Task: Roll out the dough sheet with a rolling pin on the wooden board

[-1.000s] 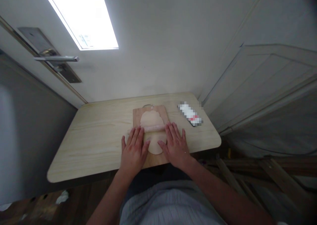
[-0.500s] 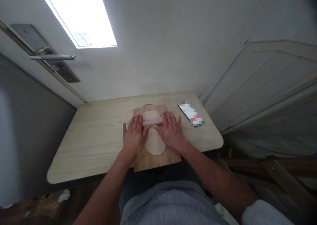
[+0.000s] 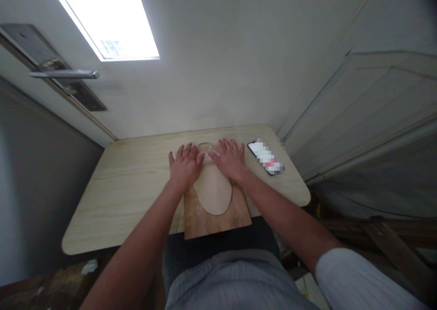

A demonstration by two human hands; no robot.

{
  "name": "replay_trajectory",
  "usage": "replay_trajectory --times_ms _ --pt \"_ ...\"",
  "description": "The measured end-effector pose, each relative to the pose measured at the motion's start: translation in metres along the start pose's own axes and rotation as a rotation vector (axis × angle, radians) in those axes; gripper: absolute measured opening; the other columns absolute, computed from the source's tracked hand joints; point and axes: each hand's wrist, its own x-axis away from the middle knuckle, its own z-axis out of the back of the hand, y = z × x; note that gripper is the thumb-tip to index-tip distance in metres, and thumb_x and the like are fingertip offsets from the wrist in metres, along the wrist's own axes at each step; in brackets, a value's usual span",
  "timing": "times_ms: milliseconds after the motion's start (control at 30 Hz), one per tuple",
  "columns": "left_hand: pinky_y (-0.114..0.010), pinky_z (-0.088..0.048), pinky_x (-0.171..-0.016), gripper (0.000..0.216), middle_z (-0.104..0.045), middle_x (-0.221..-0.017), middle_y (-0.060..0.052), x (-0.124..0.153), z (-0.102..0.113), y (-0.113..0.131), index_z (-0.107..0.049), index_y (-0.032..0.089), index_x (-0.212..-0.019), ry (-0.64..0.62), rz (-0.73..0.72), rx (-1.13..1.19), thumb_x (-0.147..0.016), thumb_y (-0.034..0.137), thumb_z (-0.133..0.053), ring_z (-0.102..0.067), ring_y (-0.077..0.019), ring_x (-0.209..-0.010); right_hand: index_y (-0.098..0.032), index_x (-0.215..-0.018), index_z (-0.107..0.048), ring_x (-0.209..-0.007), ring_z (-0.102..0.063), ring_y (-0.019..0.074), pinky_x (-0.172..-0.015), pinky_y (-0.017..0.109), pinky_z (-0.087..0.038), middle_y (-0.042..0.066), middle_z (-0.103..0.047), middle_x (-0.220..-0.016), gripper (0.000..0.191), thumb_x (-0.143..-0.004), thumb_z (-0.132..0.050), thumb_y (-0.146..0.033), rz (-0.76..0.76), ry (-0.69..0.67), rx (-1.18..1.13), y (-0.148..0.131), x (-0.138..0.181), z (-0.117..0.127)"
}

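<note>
A flat oval sheet of pale dough (image 3: 214,193) lies on a wooden board (image 3: 218,219) on the light wooden table (image 3: 136,187). At the board's far end, my left hand (image 3: 184,164) and my right hand (image 3: 230,159) lie side by side with fingers stretched flat. They press on a rolling pin (image 3: 206,157), of which only a short piece shows between them. The dough's far edge is hidden under my hands.
A phone (image 3: 266,157) lies on the table to the right of the board. A white door with a metal handle (image 3: 64,74) stands behind the table at the left. Wooden planks (image 3: 385,241) lie on the floor at the right.
Both hands have pushed the rolling pin away from me, from the middle of the dough to the board's far end. More of the flattened dough now shows near me.
</note>
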Motion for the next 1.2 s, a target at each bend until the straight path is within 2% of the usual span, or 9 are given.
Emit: replay_trajectory --times_ms 167,400,633,833,1000,1200 --pt "-0.070 -0.023 -0.116 0.064 -0.043 -0.160 -0.010 -0.023 -0.001 -0.004 -0.046 0.024 -0.149 -0.039 0.010 -0.014 -0.103 0.054 -0.015 -0.035 -0.0352 -0.147 -0.016 -0.146 -0.050 -0.140 -0.039 0.0361 -0.116 0.065 -0.019 0.017 -0.051 -0.151 0.072 -0.102 -0.023 -0.066 -0.006 -0.013 0.012 0.000 -0.024 -0.004" --pt "-0.068 -0.033 -0.110 0.056 -0.046 -0.157 -0.011 -0.045 0.004 -0.009 -0.053 0.027 -0.142 -0.101 -0.028 -0.064 -0.104 0.047 -0.018 -0.041 -0.0348 -0.141 -0.019 -0.139 -0.058 -0.130 -0.050 0.0360 -0.113 0.065 -0.023 0.016 -0.060 -0.141 0.073 -0.101 -0.021 -0.069 0.006 -0.054 0.021 0.002 -0.053 -0.009" --pt "-0.065 -0.040 -0.103 0.051 -0.053 -0.148 -0.010 -0.064 -0.004 -0.021 -0.057 0.034 -0.137 -0.159 -0.095 -0.073 -0.103 0.048 -0.022 -0.047 -0.0362 -0.133 -0.020 -0.132 -0.064 -0.127 -0.050 0.0356 -0.109 0.060 -0.030 0.017 -0.062 -0.138 0.074 -0.100 -0.019 -0.070 0.034 -0.094 0.030 0.004 -0.067 -0.009" --pt "-0.069 -0.038 -0.104 0.055 -0.053 -0.148 -0.012 -0.081 -0.007 -0.027 -0.056 0.033 -0.140 -0.182 -0.081 -0.036 -0.103 0.050 -0.019 -0.045 -0.0372 -0.134 -0.020 -0.132 -0.064 -0.129 -0.049 0.0376 -0.108 0.060 -0.033 0.017 -0.060 -0.140 0.073 -0.098 -0.028 -0.073 0.026 -0.104 0.015 0.006 -0.082 -0.016" --pt "-0.070 -0.038 -0.103 0.054 -0.053 -0.148 -0.013 -0.080 -0.009 -0.025 -0.054 0.031 -0.141 -0.149 -0.057 -0.024 -0.103 0.050 -0.021 -0.047 -0.0377 -0.133 -0.020 -0.134 -0.063 -0.130 -0.049 0.0364 -0.108 0.058 -0.034 0.016 -0.060 -0.140 0.069 -0.098 -0.032 -0.071 0.010 -0.076 0.011 0.005 -0.082 -0.018" --pt "-0.067 -0.034 -0.109 0.053 -0.052 -0.150 -0.012 -0.055 0.000 -0.015 -0.053 0.029 -0.142 -0.043 -0.083 -0.053 -0.103 0.048 -0.022 -0.044 -0.0346 -0.137 -0.020 -0.137 -0.059 -0.129 -0.049 0.0336 -0.110 0.057 -0.030 0.015 -0.059 -0.141 0.061 -0.101 -0.033 -0.063 0.006 -0.007 0.031 0.003 -0.061 -0.015"
